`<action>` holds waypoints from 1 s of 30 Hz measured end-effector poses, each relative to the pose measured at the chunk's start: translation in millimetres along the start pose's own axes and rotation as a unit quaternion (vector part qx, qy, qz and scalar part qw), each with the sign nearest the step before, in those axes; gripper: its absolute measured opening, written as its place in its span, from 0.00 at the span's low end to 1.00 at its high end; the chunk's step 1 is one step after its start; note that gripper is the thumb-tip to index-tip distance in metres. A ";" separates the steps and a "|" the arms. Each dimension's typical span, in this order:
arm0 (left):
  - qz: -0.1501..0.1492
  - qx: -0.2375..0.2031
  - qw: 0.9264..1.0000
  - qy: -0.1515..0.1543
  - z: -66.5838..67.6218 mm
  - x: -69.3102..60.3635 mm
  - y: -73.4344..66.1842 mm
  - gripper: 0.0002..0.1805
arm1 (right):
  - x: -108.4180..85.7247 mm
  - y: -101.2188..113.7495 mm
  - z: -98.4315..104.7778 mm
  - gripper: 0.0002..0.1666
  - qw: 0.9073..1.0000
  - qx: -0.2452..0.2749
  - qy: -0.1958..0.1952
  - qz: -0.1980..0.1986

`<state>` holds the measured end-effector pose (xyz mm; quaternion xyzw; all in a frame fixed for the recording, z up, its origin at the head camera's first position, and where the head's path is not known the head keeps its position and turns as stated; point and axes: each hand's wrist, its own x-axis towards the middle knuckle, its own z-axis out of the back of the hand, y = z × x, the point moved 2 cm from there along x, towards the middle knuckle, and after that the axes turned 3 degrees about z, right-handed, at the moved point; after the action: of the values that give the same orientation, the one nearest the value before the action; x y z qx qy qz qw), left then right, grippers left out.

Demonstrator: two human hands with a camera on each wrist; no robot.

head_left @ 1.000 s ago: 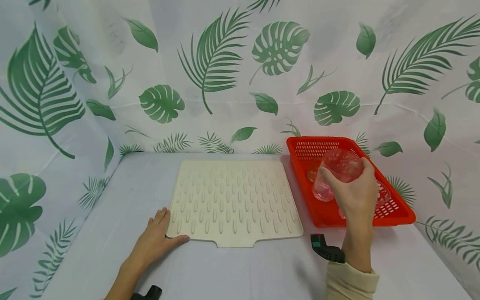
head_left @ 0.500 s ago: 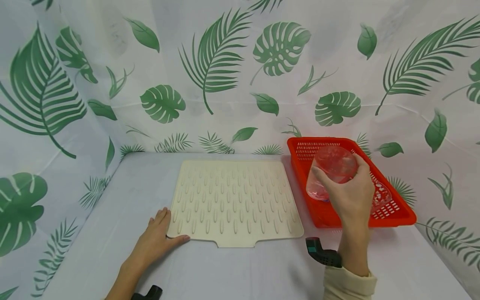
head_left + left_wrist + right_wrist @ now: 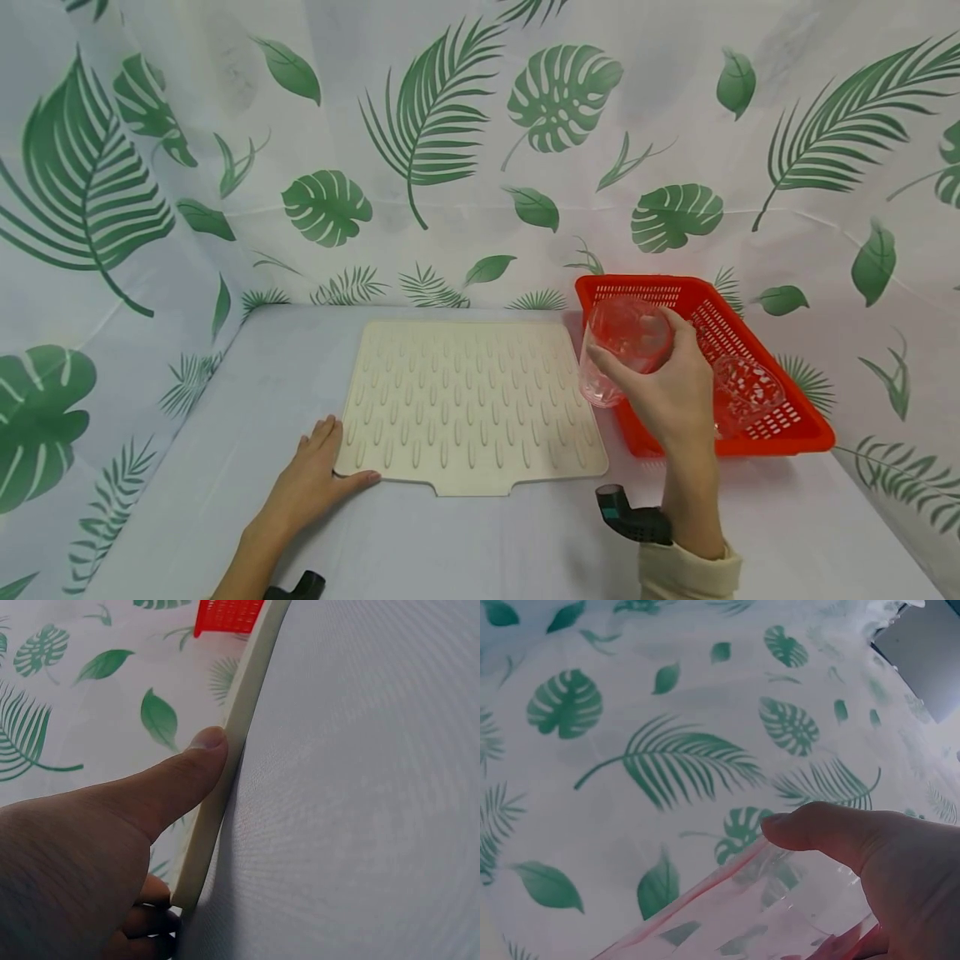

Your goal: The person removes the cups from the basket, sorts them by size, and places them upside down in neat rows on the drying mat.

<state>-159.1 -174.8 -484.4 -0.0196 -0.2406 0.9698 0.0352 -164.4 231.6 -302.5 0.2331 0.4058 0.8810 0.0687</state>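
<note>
My right hand (image 3: 669, 390) grips a clear drinking glass (image 3: 600, 373) between thumb and fingers. The glass hangs at the left edge of the red basket (image 3: 651, 283) and overlaps the right side of a cream ridged board (image 3: 471, 392) in the head view. In the right wrist view, the thumb lies against the rim of the glass (image 3: 780, 900); the other fingers are mostly hidden. At the board's near left corner rests my left hand (image 3: 303, 479), thumb along the front edge and fingers along the left side. The left wrist view shows the thumb (image 3: 187, 769) touching the board's edge (image 3: 251, 682).
Another clear glass item (image 3: 750, 390) lies in the right part of the basket. A white cloth (image 3: 247, 375) covers the table. Behind it hangs a leaf-printed curtain (image 3: 465, 225).
My right hand has carried the glass left, from over the basket's inside to its left edge by the board. The left hand has stayed at the board's corner.
</note>
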 end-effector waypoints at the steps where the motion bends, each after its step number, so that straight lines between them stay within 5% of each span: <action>1: 0.001 -0.001 1.000 0.001 0.0 0.1 0.0 0.64 | -0.6 1.0 -0.8 0.57 1.000 0.000 0.006 0.002; 20: 0.006 0.004 1.000 0.017 8.4 -2.7 -3.1 0.62 | -3.8 11.3 -20.2 0.58 0.995 -0.014 0.093 0.035; 30: 0.023 0.020 0.999 0.042 11.2 6.9 -8.6 0.63 | -1.6 11.0 -26.6 0.61 0.991 -0.027 0.129 0.032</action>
<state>-166.1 -171.8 -470.6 -0.0649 -0.2194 0.9732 0.0233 -174.6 205.7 -309.8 0.1287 0.3794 0.9162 -0.0063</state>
